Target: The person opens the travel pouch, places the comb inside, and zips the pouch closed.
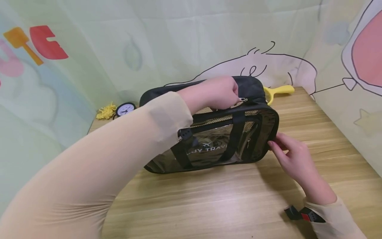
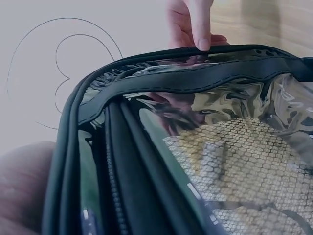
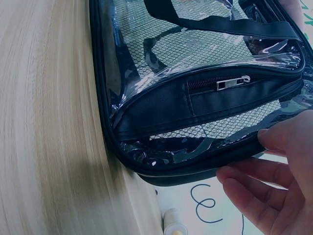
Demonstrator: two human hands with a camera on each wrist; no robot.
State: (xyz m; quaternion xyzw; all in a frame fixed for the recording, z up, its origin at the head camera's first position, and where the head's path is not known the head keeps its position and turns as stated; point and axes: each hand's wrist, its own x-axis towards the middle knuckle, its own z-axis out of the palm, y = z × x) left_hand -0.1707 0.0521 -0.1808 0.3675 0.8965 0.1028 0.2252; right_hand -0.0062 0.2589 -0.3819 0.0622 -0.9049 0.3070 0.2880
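Note:
A black and clear plastic travel bag (image 1: 209, 157) stands upright on the wooden table, its printed front towards me. At its top, my left hand (image 1: 220, 93) has curled fingers and pinches a metal zipper pull (image 1: 243, 99) near the right end. My right hand (image 1: 293, 156) grips the bag's lower right edge. In the right wrist view, the thumb (image 3: 274, 139) presses the front piping while the fingers lie behind it. Beside that hand, a small front pocket zipper (image 3: 234, 83) shows its silver pull. Mesh (image 2: 254, 161) is visible through the clear plastic.
Behind the bag on the right lies something with a yellow handle (image 1: 282, 90). A small round clock (image 1: 125, 109) and a yellow stringy bundle (image 1: 106, 111) sit at the back left. Printed cloth (image 1: 179, 39) hangs along the table's back and sides.

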